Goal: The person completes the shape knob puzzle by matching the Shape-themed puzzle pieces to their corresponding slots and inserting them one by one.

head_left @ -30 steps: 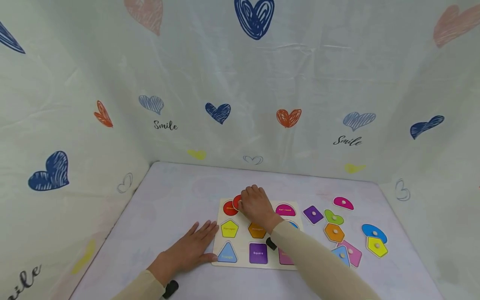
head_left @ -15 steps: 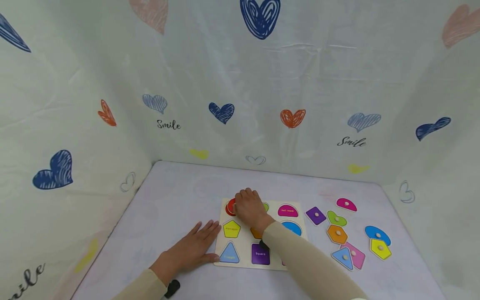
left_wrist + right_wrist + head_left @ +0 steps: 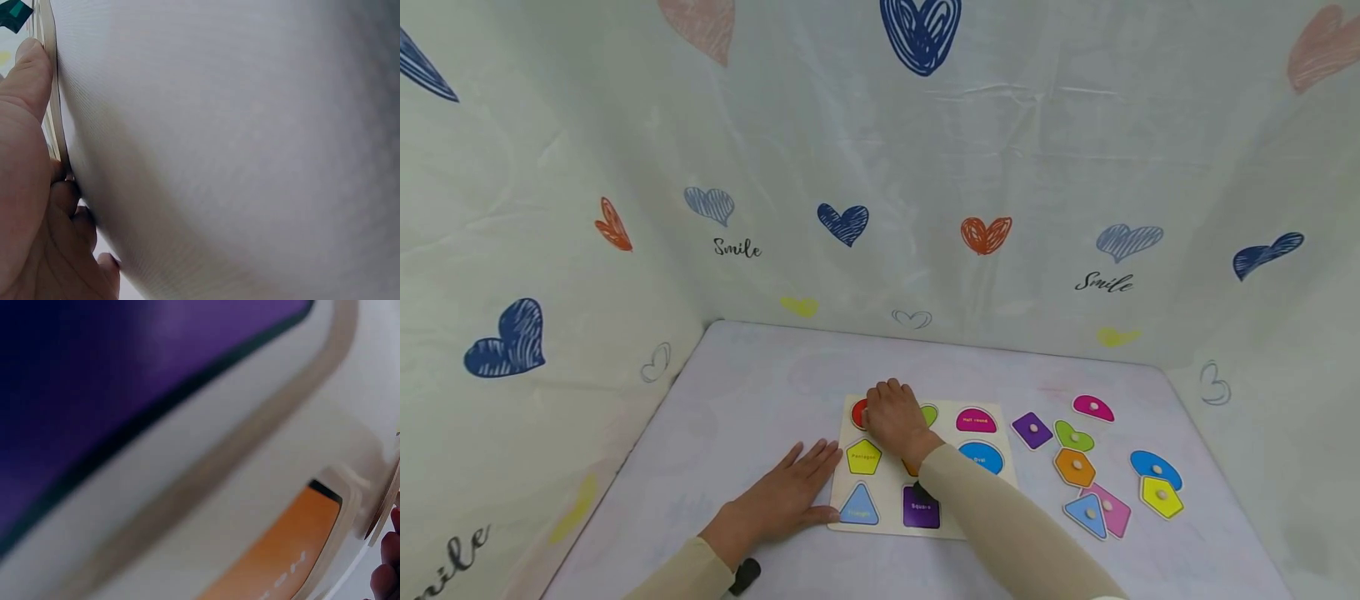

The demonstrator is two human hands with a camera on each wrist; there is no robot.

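Observation:
My right hand (image 3: 897, 423) bends over the top left of a cream shape puzzle board (image 3: 887, 492). Its fingers hold the red circle piece (image 3: 858, 413) at the circle recess, and the hand covers much of that piece. In the right wrist view, fingertips (image 3: 389, 565) show at the right edge, beside a thin wooden rim. My left hand (image 3: 793, 492) lies flat with spread fingers along the board's left edge, thumb at the lower left corner. The left wrist view has the thumb (image 3: 31, 75) against the board's edge.
Loose knobbed pieces lie right of the board: purple square (image 3: 1032, 431), green heart (image 3: 1073, 437), orange hexagon (image 3: 1065, 473), magenta half round (image 3: 1084, 405), blue oval (image 3: 1146, 463) under a yellow pentagon (image 3: 1153, 503), and a blue triangle (image 3: 1081, 523) overlapping a pink piece (image 3: 1118, 518). A heart-printed curtain (image 3: 917, 150) hangs behind.
The right hand has carried the red circle piece left and slightly down, from overlapping the circle recess to lying over it. The left hand keeps its place at the board.

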